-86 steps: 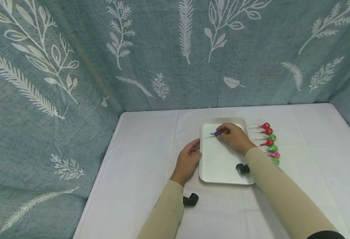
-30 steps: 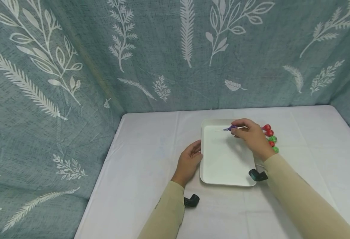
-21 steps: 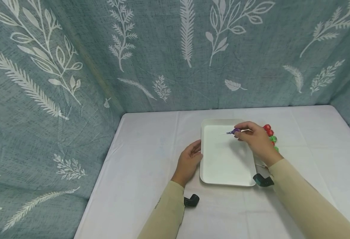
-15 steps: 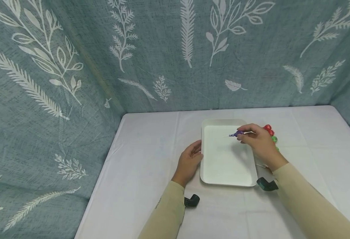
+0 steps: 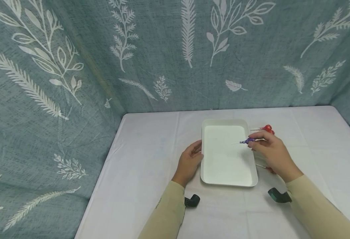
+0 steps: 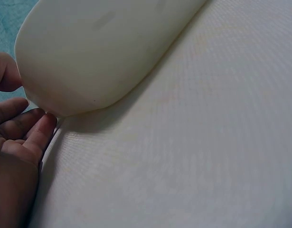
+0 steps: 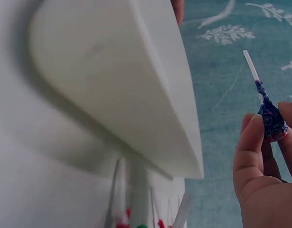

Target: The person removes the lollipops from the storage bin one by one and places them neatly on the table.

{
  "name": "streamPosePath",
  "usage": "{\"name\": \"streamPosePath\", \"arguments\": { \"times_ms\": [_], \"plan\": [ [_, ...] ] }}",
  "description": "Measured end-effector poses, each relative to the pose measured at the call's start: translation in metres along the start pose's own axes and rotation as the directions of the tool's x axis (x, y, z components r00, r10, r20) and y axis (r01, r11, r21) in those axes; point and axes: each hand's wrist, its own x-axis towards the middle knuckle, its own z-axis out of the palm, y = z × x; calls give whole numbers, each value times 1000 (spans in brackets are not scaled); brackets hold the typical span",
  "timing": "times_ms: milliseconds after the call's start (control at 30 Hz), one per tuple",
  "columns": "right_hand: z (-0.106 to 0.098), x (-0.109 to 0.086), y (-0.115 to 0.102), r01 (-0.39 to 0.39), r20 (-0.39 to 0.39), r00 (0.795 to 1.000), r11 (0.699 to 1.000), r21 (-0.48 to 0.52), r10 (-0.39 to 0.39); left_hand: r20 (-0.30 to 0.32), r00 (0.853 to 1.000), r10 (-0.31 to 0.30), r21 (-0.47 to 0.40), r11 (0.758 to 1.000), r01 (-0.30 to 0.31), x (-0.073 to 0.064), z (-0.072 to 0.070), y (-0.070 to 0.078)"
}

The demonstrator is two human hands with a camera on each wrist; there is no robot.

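My right hand (image 5: 272, 152) pinches a lollipop (image 5: 246, 141) by its purple-blue wrapped head, above the right side of the white tray (image 5: 203, 166). Its white stick points left in the head view; in the right wrist view the wrapped lollipop (image 7: 270, 116) sits between thumb and fingers, stick up. My left hand (image 5: 188, 162) rests against the tray's left side, thumb and fingertips touching the outer wall. The left wrist view shows those fingers (image 6: 39, 135) at the wall's lower edge. Right of the tray, a red lollipop (image 5: 267, 127) lies partly in sight, others hidden behind my right hand.
The tray stands on a white-covered table (image 5: 151, 149). Another lollipop stick (image 5: 261, 165) sticks out under my right hand by the tray's right edge. A blue-green leaf-patterned curtain (image 5: 163, 49) hangs behind and to the left of the table.
My right hand has carried the purple lollipop from over the tray's upper left to its right side, moving right and toward me. The left hand has stayed at the tray's side.
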Motion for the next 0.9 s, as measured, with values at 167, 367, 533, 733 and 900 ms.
{"name": "streamPosePath", "arguments": {
  "times_ms": [167, 367, 533, 733, 900],
  "plan": [
    [-7, -14, 6, -25, 0, 1000, 999, -49, 25, 2, 1000, 2, 6, 1000, -2, -1, -1, 1],
    [-13, -29, 12, -60, -28, 998, 996, -59, 59, 8, 1000, 5, 12, 1000, -5, -2, -1, -1],
    [-17, -40, 17, -96, -32, 995, 994, -53, 94, 6, 1000, 3, 15, 1000, -3, -3, -1, -1],
    [-24, -56, 22, -109, -46, 993, 991, -79, 105, 2, 1000, -2, 27, 1000, 2, -3, -1, -1],
    [-29, -67, 28, -131, -79, 989, 985, -110, 123, -3, 1000, -1, 41, 999, 1, -4, -2, -1]
  ]
}}
